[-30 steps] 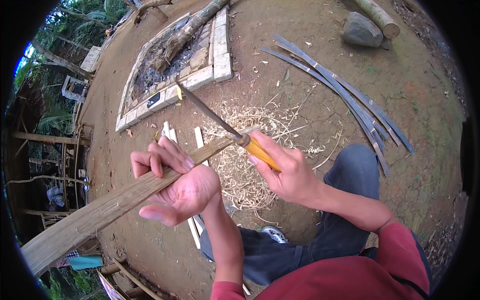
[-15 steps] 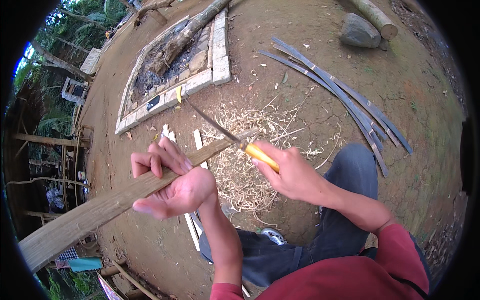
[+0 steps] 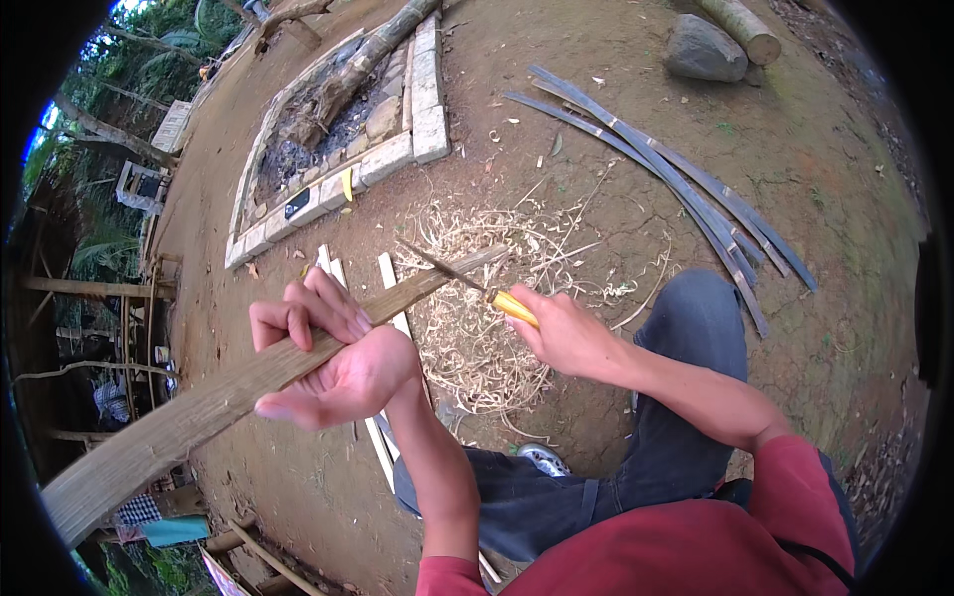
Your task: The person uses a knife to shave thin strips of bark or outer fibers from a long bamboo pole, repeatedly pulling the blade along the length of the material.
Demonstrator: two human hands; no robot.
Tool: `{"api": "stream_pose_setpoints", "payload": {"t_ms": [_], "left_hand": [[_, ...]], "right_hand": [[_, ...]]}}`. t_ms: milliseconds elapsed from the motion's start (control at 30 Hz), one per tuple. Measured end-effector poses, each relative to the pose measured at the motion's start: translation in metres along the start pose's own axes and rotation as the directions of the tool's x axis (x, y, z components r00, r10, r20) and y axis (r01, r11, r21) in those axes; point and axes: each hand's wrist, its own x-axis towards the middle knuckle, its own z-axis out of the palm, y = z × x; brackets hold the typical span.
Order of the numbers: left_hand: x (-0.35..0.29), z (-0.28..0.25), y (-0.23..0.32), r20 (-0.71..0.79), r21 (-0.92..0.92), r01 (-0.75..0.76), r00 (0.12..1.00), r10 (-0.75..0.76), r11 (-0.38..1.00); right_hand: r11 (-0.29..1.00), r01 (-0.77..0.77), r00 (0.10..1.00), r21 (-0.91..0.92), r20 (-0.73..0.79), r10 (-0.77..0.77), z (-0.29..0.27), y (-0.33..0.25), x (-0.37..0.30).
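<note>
A long, flat wooden slat (image 3: 194, 415) runs slantwise from the lower left toward the middle, its narrow far end above a pile of shavings. My left hand (image 3: 348, 375), palm turned up, has its fingers curled round the slat about midway. In my right hand (image 3: 571, 333) is a knife (image 3: 514, 309) with a yellow handle and a slim dark blade. The blade crosses the slat near its far end, pointing up and left; whether its edge bites into the wood I cannot tell.
Curly shavings (image 3: 477, 358) cover the ground before my bent knee. Dark strips (image 3: 686, 189) lie to the right, near a grey rock (image 3: 706, 52) and a log (image 3: 740, 30). A stone-edged fire pit (image 3: 388, 159) is ahead, with a phone (image 3: 297, 204) on its rim. Pale strips (image 3: 386, 447) lie below my left hand.
The knife blade has swung lower, its tip coming nearer to the slat. My left hand keeps its hold on the slat, and the whole view has shifted slightly.
</note>
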Motion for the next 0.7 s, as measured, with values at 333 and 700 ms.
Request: {"api": "stream_pose_setpoints", "payload": {"t_ms": [333, 700], "left_hand": [[0.009, -0.002, -0.005, -0.014, 0.033, -0.036, 0.999, 0.036, 0.999], [0.012, -0.006, -0.008, 0.023, -0.009, -0.016, 1.000, 0.017, 1.000]], "right_hand": [[0.981, -0.158, 0.980, -0.117, 0.099, 0.170, 0.003, 0.003, 0.000], [0.928, -0.253, 0.941, -0.272, 0.154, 0.302, 0.007, 0.034, -0.004]]}}
